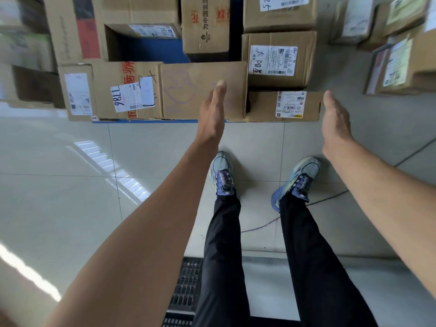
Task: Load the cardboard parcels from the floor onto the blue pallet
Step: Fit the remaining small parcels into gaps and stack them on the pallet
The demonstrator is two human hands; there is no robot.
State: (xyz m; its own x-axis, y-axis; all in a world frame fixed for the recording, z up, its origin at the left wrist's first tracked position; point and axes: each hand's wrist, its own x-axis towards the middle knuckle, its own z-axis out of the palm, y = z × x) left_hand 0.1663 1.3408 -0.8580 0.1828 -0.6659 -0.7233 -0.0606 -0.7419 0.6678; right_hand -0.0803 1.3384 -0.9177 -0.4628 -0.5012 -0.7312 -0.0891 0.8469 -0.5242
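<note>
Head view: both arms reach forward over the tiled floor point(70, 190) toward the blue pallet point(151, 51). The left hand point(212, 114) and the right hand point(335, 121) are flat and set wide apart, palms facing each other, holding nothing. Between them lies a low labelled parcel point(264, 107) at the pallet's near right corner. Whether either palm touches it cannot be told. The left hand's fingertips overlap the plain brown parcel point(188, 90) just beside it.

This looks like seating or squaring that low parcel. To do it well, I would set the palms on its two short ends, press evenly, and slide it flush against the plain brown parcel, with no overhang at the pallet's edge.

The pallet carries a close-packed layer. A red-printed parcel point(122, 90) sits at front left, a parcel with a handwritten label point(278, 60) sits behind the low one, and more stand further back. One gap near the middle shows bare blue deck, probably room for another. Every parcel is closed, so contents are unseen. More floor parcels point(401, 67) lie well to the right, off the pallet
</note>
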